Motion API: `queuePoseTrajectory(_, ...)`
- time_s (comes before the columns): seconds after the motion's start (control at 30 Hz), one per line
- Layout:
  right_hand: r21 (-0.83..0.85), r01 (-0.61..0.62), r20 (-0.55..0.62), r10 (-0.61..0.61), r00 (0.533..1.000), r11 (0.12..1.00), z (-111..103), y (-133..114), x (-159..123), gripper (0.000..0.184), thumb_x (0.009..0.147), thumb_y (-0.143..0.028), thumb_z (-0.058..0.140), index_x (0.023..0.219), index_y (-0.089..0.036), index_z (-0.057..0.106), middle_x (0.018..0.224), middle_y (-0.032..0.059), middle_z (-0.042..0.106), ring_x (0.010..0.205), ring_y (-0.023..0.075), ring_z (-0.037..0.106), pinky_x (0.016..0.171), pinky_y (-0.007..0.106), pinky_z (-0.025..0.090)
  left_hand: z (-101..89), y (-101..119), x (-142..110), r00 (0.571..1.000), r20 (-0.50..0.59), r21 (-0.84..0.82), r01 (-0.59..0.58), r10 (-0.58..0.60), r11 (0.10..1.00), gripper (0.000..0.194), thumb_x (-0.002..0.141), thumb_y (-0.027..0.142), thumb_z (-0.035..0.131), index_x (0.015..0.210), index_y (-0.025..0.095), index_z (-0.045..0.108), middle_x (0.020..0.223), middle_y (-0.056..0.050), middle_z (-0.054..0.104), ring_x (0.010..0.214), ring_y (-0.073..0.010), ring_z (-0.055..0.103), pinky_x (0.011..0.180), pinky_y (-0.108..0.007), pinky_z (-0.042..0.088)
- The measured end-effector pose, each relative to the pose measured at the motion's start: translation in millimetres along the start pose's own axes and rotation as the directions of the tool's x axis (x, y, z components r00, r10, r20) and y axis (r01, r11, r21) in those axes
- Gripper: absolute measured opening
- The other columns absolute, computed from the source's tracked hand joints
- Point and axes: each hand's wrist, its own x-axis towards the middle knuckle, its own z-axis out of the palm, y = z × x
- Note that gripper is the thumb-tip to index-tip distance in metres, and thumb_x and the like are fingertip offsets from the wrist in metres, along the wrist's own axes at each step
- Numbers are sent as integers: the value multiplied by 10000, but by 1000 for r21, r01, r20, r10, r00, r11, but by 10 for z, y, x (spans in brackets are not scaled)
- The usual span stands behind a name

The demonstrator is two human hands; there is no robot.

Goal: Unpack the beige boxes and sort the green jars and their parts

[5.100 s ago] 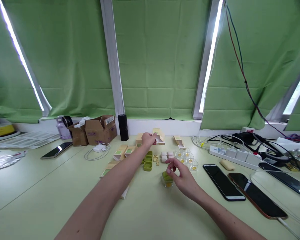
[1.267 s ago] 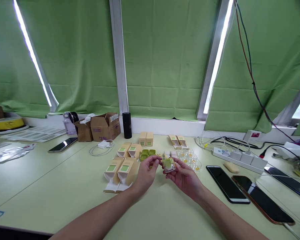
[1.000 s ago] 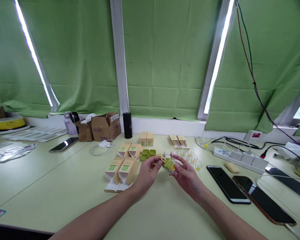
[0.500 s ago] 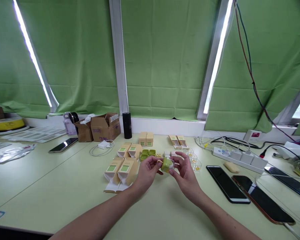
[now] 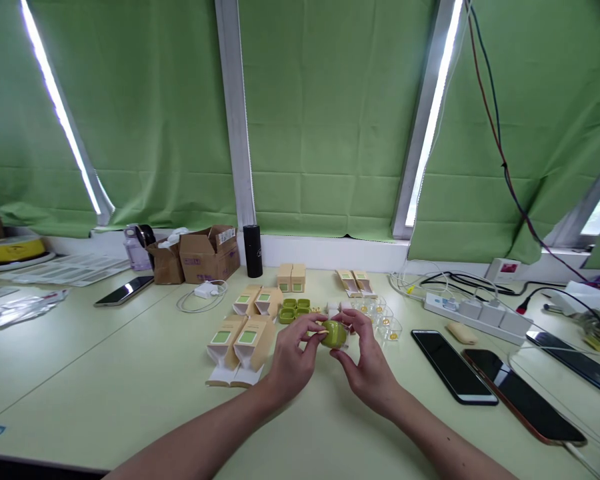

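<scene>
Between my hands is a small clear container with a green lid (image 5: 335,335), tilted so that its green face turns toward me. My right hand (image 5: 373,370) grips its clear side with thumb and fingers. At the lid's left side, my left hand (image 5: 294,360) pinches a small yellow ring (image 5: 323,332), mostly covered by the fingers. Just behind lie several green square lids (image 5: 289,315) and small yellow pieces (image 5: 317,309). White round pieces (image 5: 333,306) sit partly hidden behind my right hand, beside several clear cups (image 5: 391,328) with yellow marks.
Kraft paper cartons (image 5: 250,337) lie left of my hands; more cartons (image 5: 291,277) stand behind. Flat cartons (image 5: 356,282) lie at back right. Phones (image 5: 453,365) and a power strip (image 5: 475,317) with cables occupy the right. A black cylinder (image 5: 253,251) and cardboard boxes (image 5: 210,255) stand back left.
Earlier my left hand reached to the cartons at the back while the container stood on the table. Now both hands hold it up, and its green lid has been turned toward me.
</scene>
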Motion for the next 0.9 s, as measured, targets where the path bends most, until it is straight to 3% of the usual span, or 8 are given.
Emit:
queuePoseTrajectory(0.2,59,-54,-3,54,999,997,-12,11,5,576,929,-285,657,1437,-318,389,1399,126,532,1336,321,500,1156,559,390,-13,1,27,998,-49,-65,34,-37,997,139,965,310,601,877,214,651,1139,-120,746,1054,-252,710,766,-327,606)
queuePoseTrajectory(0.43,47,-41,-23,42,999,998,-52,18,49,579,941,-248,636,1437,-334,351,1402,108,550,1325,288,526,1172,541,365,-54,-5,198,960,-122,-385,188,-252,904,363,869,517,723,912,175,613,1128,-125,722,864,-206,719,645,-315,635)
queuePoseTrajectory(0.6,8,-16,-48,16,999,1000,-118,10,94,500,919,-261,658,1371,-319,452,1379,108,572,1313,296,537,1170,537,369,-80,-79,262,916,-111,-454,299,-387,839,418,823,539,767,906,169,590,971,-85,735,823,-197,730,681,-342,652)
queuePoseTrajectory(0.77,-147,1,-57,-10,998,989,-380,-14,260,76,935,-319,630,1004,-290,639,1336,93,623,1300,320,545,1131,531,386,-63,-144,251,899,-99,-465,337,-426,818,445,802,558,781,881,171,577,936,-68,729,811,-189,733,694,-341,656)
queuePoseTrajectory(0.9,-306,16,-164,-69,984,952,-699,20,409,99,926,-352,633,893,-276,686,1302,96,624,1277,329,530,1088,521,391,-38,-170,241,895,-87,-472,350,-438,809,457,786,569,792,879,175,580,943,-68,731,802,-192,734,677,-340,655)
